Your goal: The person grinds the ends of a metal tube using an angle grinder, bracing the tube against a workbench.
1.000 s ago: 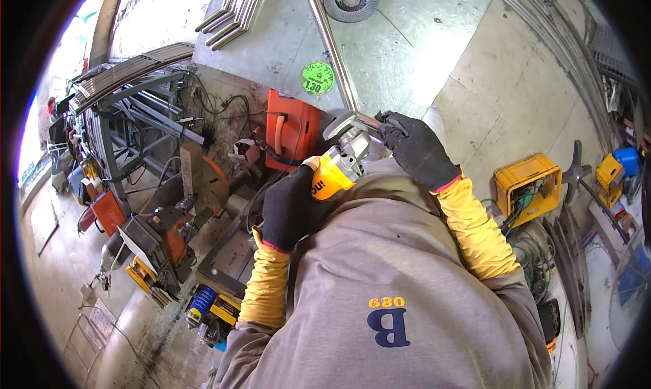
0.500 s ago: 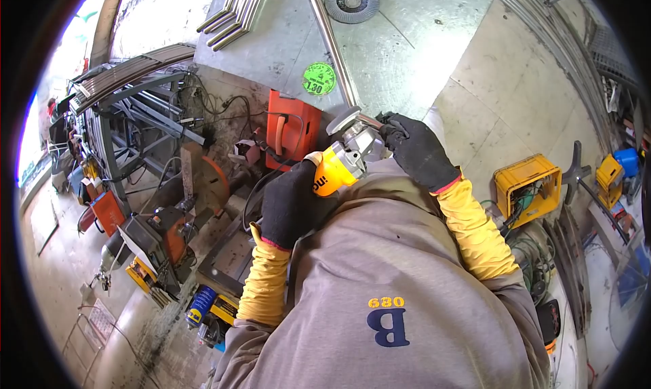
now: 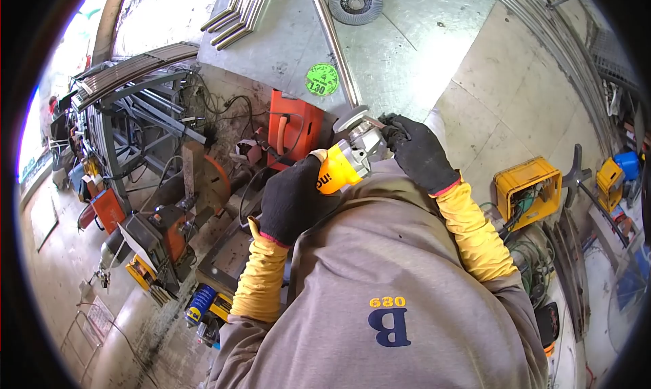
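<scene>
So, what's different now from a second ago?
The left hand has shifted the grinder slightly forward and to the right, relative to the table. Nothing was visibly picked up or let go: the left hand keeps its grip, and the right hand stays beside the grinder's head. The long tube, green sticker and loose abrasive disc stayed put.

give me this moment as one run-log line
left hand: holding grinder | right hand: beside grinder head, grip unclear | grinder disc: by metal tube, contact unclear | second disc: on table
</scene>
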{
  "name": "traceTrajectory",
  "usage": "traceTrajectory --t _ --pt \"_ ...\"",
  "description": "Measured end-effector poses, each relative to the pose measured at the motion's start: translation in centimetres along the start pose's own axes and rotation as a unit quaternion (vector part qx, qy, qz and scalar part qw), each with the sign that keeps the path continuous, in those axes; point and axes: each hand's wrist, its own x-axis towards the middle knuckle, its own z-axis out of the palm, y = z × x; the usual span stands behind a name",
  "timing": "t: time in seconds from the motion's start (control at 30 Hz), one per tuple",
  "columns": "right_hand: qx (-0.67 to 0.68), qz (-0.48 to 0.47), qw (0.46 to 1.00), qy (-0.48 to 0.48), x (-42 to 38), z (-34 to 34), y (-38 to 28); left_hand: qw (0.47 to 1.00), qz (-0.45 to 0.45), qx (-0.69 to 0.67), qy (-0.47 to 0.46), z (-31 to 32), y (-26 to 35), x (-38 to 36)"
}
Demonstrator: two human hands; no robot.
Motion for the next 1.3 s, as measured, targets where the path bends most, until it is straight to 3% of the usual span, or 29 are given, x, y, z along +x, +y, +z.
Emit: traceTrajectory --t 0.23,0.53,0.63,0.77,1.3 --pt "0.01 -0.02 0.999 -0.023 0.1 -0.9 -0.9 0.999 -0.036 -0.027 -0.02 1.0 -1.3 -1.4" --pt "0.066 -0.002 0.997 -0.05 0.4 -1.0 -1.1 0.998 -0.026 -0.038 0.031 2.3 -2.3 -2.0" --pt "0.048 -0.044 0.997 -0.032 0.4 -0.8 -0.3 0.998 -0.018 -0.053 0.036 2.2 -1.6 -1.5" --pt "0.022 -0.023 0.998 -0.057 0.5 -1.1 -0.4 0.999 -0.032 -0.038 0.012 1.3 -1.1 -1.2" --pt "0.008 -0.001 1.0 0.013 -0.2 0.2 -0.1 0.999 -0.017 -0.011 -0.027 -0.6 0.8 1.0"
